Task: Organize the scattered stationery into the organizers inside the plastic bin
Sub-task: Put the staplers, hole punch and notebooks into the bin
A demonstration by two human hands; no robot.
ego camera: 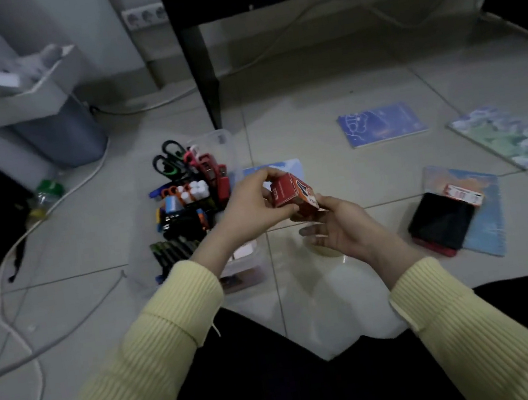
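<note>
A small red cardboard box (293, 193) is held above the floor by both hands. My left hand (250, 207) grips its left side and top; my right hand (341, 229) supports its lower right corner. Just left of it stands the clear plastic bin (225, 140), holding black organizers with scissors (170, 162), red staplers (214, 172), glue sticks (193, 189) and markers (171, 251). A black wallet-like pad (442, 220) and a small red-and-white packet (463, 194) lie on a blue notebook (487, 229) to the right.
Two more notebooks (381, 124) (508, 136) lie farther right on the tiled floor. The bin's translucent lid (348, 303) lies before my knees. A black table leg (205, 82) stands behind the bin. White cables (15, 323) run along the left; a grey bin (63, 133) stands at back left.
</note>
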